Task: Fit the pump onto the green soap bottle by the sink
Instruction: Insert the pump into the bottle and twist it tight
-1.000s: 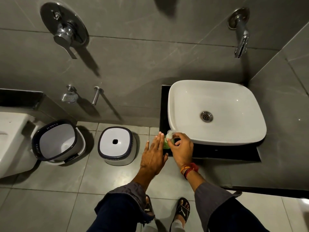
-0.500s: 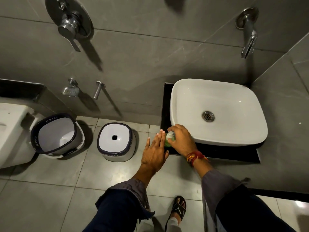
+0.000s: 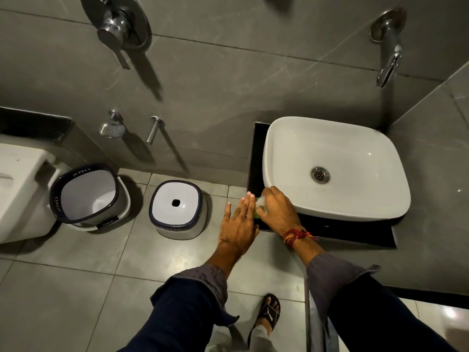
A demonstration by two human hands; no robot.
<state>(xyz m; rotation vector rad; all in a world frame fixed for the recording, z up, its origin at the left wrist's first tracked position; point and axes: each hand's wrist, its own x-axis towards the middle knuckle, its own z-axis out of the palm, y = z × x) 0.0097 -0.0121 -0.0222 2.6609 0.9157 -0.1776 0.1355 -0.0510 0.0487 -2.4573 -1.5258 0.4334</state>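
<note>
Nearest me were dark trouser legs and a sandalled foot [image 3: 267, 313] on the grey tiled floor [image 3: 76, 262]. Above them the left hand [image 3: 238, 224] was flat, fingers together and straight, its grip closed on nothing; its fingertips lay just beside the green soap bottle [image 3: 255, 213], though I could not tell whether they touched it. The right hand [image 3: 278, 208], a red thread at the wrist, was curled over the pump [image 3: 261, 201], its grip clamped on that pale top. Only a sliver of green showed between the hands.

The bottle stood at the front left corner of the black tabletop [image 3: 355, 233], close against the white basin [image 3: 337, 168]. I judged it light, thin-walled plastic, apt to tip or dent and slick if soapy, so it wanted bracing low on the body while the collar was turned.

The glossy tabletop left little room beside the basin. Beyond lay a white stool [image 3: 177, 209], a bucket [image 3: 88, 194] and grey wall tiles with chrome taps [image 3: 388, 47].
</note>
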